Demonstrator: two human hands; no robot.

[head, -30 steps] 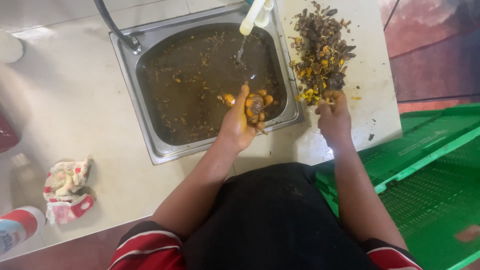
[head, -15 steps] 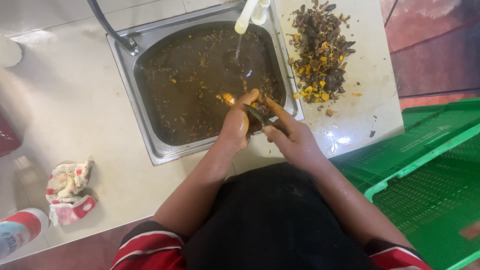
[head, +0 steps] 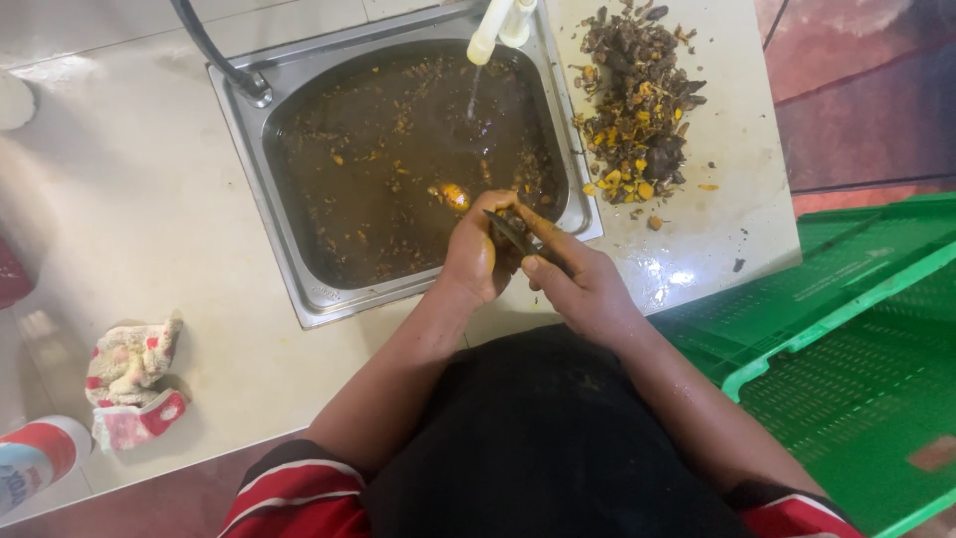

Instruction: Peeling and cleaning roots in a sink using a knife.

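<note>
Over the near right corner of a steel sink point(head: 299, 289) full of murky brown water, my left hand point(head: 473, 254) is closed around a small dark piece of food. My right hand point(head: 583, 284) holds a dark knife point(head: 513, 234) whose blade lies against that piece. A small orange-yellow piece point(head: 453, 194) floats in the water just beyond my left fingers. A thin stream of water falls from a pale tap point(head: 498, 25) into the sink.
A heap of dark and yellow peelings point(head: 637, 110) lies on the white counter point(head: 129, 199) right of the sink. Green plastic crates point(head: 856, 329) stand at the right. A crumpled red and white cloth point(head: 129, 384) and a red and white container point(head: 35, 463) sit at the left.
My right hand left the peelings heap and came back to my left hand at the sink's edge. Both hands now meet over the piece with the knife against it.
</note>
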